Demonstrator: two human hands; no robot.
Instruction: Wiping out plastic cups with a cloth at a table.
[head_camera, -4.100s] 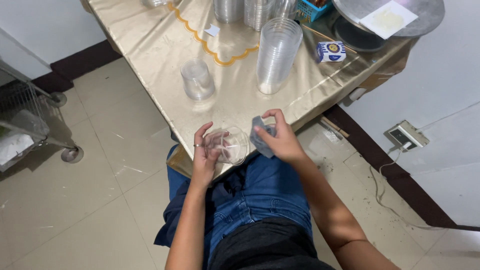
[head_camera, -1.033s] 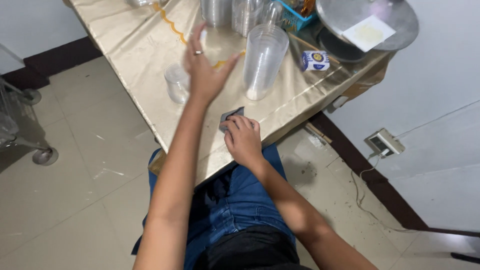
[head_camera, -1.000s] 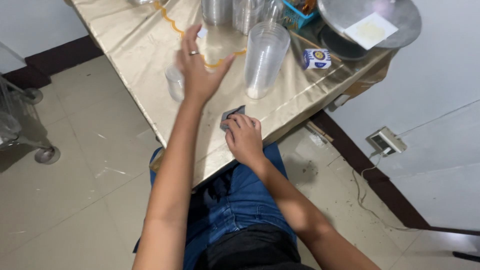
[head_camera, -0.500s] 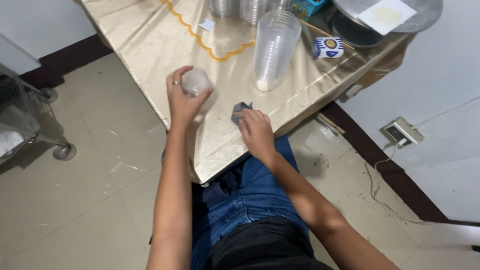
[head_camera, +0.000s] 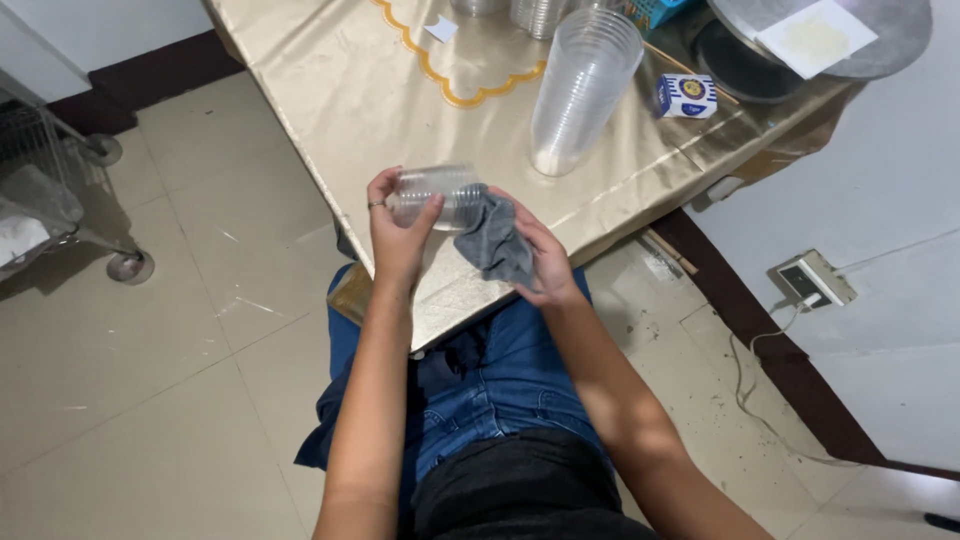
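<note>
You are gripping the clear ribbed plastic cup (head_camera: 436, 195) in your left hand (head_camera: 398, 240) while your right hand (head_camera: 540, 262) is pinching the crumpled grey cloth (head_camera: 494, 240) against its mouth, likely mid-wipe, and turning the cup seems the next need.

A seated person in blue jeans holds a clear plastic cup (head_camera: 436, 196) on its side in the left hand (head_camera: 398, 235), above the near edge of a table covered in a gold cloth (head_camera: 330, 90). The right hand (head_camera: 545, 262) grips a grey rag (head_camera: 495, 243) pressed against the cup's open end. Farther along the table from the cup stands a tall stack of clear cups (head_camera: 582, 88); just beyond the stack lies a small blue and white box (head_camera: 685, 95). A wire cart (head_camera: 50, 190) stands on the tiled floor, well apart from the table.
</note>
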